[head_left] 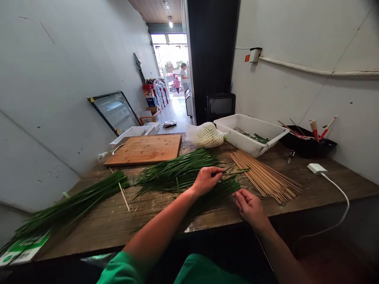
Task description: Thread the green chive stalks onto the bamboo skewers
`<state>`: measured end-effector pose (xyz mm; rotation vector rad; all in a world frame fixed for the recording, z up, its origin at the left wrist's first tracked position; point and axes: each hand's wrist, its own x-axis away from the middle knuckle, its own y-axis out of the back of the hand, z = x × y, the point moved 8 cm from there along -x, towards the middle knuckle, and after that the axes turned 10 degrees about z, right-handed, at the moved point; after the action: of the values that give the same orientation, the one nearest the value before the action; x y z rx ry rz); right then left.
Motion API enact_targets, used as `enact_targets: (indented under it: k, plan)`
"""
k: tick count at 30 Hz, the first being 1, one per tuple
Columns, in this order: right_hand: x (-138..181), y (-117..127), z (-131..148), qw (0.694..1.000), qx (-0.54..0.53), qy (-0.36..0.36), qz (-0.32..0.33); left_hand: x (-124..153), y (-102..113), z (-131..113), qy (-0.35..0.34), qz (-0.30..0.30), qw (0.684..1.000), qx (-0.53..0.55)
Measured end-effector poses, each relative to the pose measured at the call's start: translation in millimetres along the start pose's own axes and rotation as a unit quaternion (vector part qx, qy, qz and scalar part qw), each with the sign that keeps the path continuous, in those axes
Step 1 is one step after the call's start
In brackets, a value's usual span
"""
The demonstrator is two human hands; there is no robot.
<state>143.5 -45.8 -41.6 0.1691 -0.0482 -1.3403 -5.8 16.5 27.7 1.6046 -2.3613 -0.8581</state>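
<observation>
My left hand [206,180] is over a bunch of green chives [207,197], fingers bent and closed at some chive stalks. At the bunch's right end my right hand [249,206] is closed, thumb against fingers. A thin pale stick, apparently a skewer [264,253], runs below that hand in line with its fingertips; the grip itself is hidden. Behind the left hand lies a larger chive pile [180,167]. A fan of bamboo skewers [266,177] rests right of both hands, with a few loose chive pieces [243,170] beside it.
More chives [74,201] and a single skewer [123,196] lie at left. Along the back are a wooden board [145,150], a foam-netted bundle [207,136], a white tub [248,138] and a black tray [310,144]. A white charger [317,169] trails its cable over the right edge.
</observation>
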Motion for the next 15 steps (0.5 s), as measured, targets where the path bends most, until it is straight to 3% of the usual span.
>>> enact_targets:
  k: [15]
  plan:
    - [-0.1,-2.3,3.9,1.0,0.0,0.009,0.019,1.3,2.3,1.2,-0.007,-0.003,1.0,-0.013]
